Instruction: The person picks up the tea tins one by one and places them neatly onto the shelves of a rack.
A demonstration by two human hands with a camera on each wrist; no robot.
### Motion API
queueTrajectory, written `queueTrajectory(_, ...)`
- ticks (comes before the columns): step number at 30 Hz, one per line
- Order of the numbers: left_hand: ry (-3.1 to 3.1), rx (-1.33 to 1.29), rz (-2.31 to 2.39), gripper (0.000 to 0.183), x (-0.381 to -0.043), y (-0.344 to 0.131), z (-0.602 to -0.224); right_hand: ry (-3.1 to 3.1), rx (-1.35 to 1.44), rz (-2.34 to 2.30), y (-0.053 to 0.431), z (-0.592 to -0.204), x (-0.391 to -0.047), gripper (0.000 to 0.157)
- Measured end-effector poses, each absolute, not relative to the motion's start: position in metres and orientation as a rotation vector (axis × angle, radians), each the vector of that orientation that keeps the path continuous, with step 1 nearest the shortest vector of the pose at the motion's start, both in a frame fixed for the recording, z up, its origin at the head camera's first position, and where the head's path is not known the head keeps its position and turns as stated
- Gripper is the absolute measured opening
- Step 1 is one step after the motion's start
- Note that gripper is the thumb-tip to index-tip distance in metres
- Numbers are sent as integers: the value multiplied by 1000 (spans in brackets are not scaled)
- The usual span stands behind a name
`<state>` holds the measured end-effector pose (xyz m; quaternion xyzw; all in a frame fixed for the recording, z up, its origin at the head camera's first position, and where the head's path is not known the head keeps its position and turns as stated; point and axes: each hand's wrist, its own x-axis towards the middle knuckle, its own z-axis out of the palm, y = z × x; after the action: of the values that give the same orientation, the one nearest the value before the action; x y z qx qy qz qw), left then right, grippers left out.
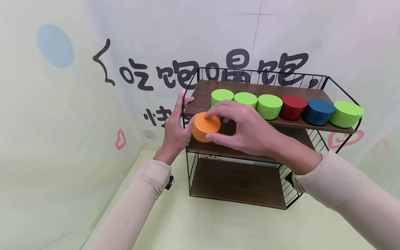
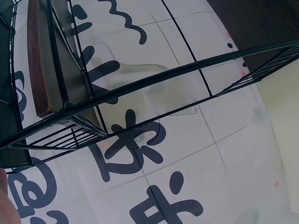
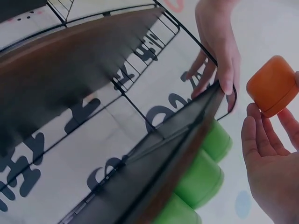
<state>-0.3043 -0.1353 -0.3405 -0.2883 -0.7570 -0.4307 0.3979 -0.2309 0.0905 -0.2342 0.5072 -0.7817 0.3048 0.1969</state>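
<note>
My right hand (image 1: 243,127) pinches a small orange round tin (image 1: 205,130) between thumb and fingers, held in front of the left end of a wire-framed shelf rack (image 1: 236,182). In the right wrist view the orange tin (image 3: 273,86) is off the shelf, tilted, beside the top board. My left hand (image 1: 177,131) grips the rack's left end at the top board, thumb in front and fingers behind. The right wrist view shows the left hand (image 3: 219,56) around that corner. Only a bit of the left hand (image 2: 7,205) enters the left wrist view.
Along the top board (image 1: 205,90) stand several green tins (image 1: 269,107), a red tin (image 1: 294,107) and a blue tin (image 1: 319,111). Thin black wire rails (image 1: 267,74) edge the rack. It stands on a pale surface (image 1: 207,227) before a printed wall cloth (image 1: 150,31).
</note>
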Motion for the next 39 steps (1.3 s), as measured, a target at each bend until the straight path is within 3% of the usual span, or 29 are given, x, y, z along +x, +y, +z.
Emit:
queueTrajectory(9,-1930,-710,-1099,70,-303,-136,-341,-2214,1364,823,80,-212,-242,37)
queueTrajectory(16,-2007,-633,-1093,88,-300,-135,-341,-2278,1273,791,74,-201,-257,38)
queueTrajectory(39,-1961,-683,-1112,77,-301,-136,-340,-2523,1079,818,59,-187,-282,39)
